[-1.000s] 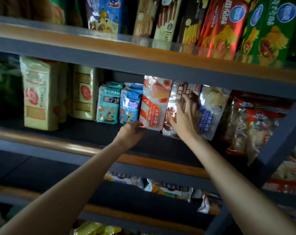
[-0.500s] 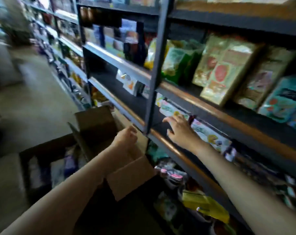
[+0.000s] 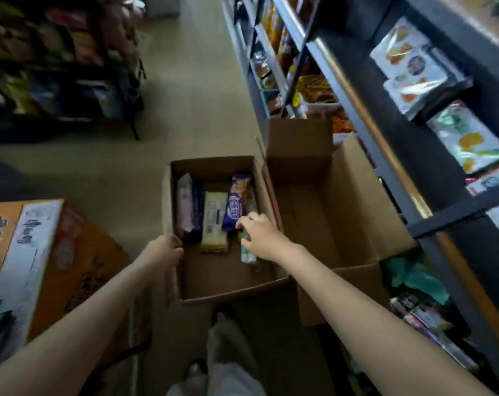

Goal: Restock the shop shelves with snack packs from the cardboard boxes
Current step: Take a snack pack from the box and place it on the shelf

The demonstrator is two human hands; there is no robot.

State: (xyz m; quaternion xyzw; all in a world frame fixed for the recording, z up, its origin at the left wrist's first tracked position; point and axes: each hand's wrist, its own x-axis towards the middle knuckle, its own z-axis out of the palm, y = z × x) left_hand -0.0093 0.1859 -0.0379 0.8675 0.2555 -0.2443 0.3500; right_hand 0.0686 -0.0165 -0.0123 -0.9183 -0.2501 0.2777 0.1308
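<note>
Right hand (image 3: 258, 234) reaching into the open cardboard box (image 3: 214, 290), fingers curled down onto a green-and-white snack pack (image 3: 246, 251) at the box's right side; actual grip hard to tell. Just left of it, a purple snack pack (image 3: 236, 205), then a pale yellow wafer pack (image 3: 214, 224) and a pink pack (image 3: 184, 205), all lying in the far half of the box. Left hand (image 3: 164, 248) gripping the box's near-left rim, fingers curled over the edge. Right of that, a second cardboard box (image 3: 342, 195), flaps up. Further right, shop shelves (image 3: 371, 121) with snack packs. Near left, a printed carton (image 3: 36, 252) on the floor.
</note>
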